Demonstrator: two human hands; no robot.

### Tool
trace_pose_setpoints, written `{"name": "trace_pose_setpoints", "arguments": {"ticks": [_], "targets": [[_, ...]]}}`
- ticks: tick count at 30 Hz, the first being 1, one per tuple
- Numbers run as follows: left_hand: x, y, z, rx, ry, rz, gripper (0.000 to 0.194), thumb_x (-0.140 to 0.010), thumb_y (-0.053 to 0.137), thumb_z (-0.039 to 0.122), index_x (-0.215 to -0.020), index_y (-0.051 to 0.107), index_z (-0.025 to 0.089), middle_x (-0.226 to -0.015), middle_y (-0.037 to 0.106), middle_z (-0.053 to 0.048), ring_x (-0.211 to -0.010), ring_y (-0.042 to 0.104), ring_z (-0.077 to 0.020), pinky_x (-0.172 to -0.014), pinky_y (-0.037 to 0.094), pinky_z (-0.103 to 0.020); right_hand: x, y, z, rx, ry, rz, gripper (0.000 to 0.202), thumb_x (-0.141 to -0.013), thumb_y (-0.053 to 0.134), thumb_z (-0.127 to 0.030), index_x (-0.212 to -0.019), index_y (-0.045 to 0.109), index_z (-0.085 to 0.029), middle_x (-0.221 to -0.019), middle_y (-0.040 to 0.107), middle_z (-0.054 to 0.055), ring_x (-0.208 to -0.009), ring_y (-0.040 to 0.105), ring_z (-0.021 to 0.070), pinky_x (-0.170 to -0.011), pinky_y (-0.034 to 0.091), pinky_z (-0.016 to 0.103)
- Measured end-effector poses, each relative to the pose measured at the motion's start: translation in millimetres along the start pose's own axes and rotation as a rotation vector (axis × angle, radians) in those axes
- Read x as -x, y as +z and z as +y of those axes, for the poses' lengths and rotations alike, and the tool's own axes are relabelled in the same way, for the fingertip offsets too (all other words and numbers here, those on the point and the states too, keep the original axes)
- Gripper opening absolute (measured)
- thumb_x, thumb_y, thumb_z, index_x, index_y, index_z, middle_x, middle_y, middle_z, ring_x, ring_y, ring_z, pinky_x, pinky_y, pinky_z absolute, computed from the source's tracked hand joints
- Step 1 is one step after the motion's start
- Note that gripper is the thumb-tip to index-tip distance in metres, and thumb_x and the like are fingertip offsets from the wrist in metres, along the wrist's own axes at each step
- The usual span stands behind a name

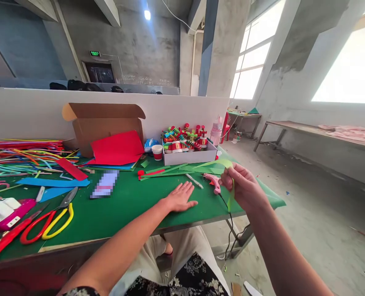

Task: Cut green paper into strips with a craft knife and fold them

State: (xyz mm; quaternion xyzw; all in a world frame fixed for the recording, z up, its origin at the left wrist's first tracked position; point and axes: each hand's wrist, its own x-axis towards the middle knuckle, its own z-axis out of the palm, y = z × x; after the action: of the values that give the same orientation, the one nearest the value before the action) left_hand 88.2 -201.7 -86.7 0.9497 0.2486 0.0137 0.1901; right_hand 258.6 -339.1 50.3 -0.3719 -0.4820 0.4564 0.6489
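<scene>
My right hand (242,185) is closed around a light green paper strip (221,162), raised over the table's right end. One end of the strip arches to the left and the other hangs below the fist. My left hand (180,197) lies flat on the green tabletop (151,205), fingers stretched out and holding nothing. A pink glue gun (213,183) with a black cord rests just left of my right hand. Near my left fingertips lies a pale pen-like stick (195,181). Behind it are several green paper strips (167,173) and a thin red piece.
A white box (190,158) of small coloured figures and a paper cup (157,152) stand at the back. Left are a cardboard box (107,121), red sheets (117,149), many pipe cleaners (28,158), scissors (59,216) and a power strip (11,213). A white partition (31,111) runs behind.
</scene>
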Motion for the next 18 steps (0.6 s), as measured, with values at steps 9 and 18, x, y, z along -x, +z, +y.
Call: {"name": "trace_pose_setpoints", "arguments": {"ticks": [9, 18], "targets": [[38, 18.4, 84, 0.049, 0.061, 0.116, 0.066, -0.101, 0.022, 0.052, -0.152, 0.032, 0.012, -0.159, 0.030, -0.019, -0.150, 0.020, -0.0345, -0.119, 0.015, -0.061, 19, -1, -12, 0.066, 0.010, -0.016, 0.040, -0.074, 0.080, -0.050, -0.064, 0.055, -0.020, -0.053, 0.049, -0.005, -0.053, 0.049, 0.0100, -0.056, 0.045, 0.023], [99, 41.4, 137, 0.135, 0.387, 0.382, 0.044, -0.094, 0.045, 0.024, -0.136, 0.056, 0.022, -0.116, 0.072, -0.009, -0.107, 0.067, -0.0231, -0.097, 0.050, -0.037, 21, 7, 28, 0.198, 0.168, -0.065, 0.046, -0.071, 0.079, -0.057, -0.090, 0.064, -0.018, -0.058, 0.058, -0.004, -0.051, 0.046, 0.0085, -0.050, 0.034, 0.021]]}}
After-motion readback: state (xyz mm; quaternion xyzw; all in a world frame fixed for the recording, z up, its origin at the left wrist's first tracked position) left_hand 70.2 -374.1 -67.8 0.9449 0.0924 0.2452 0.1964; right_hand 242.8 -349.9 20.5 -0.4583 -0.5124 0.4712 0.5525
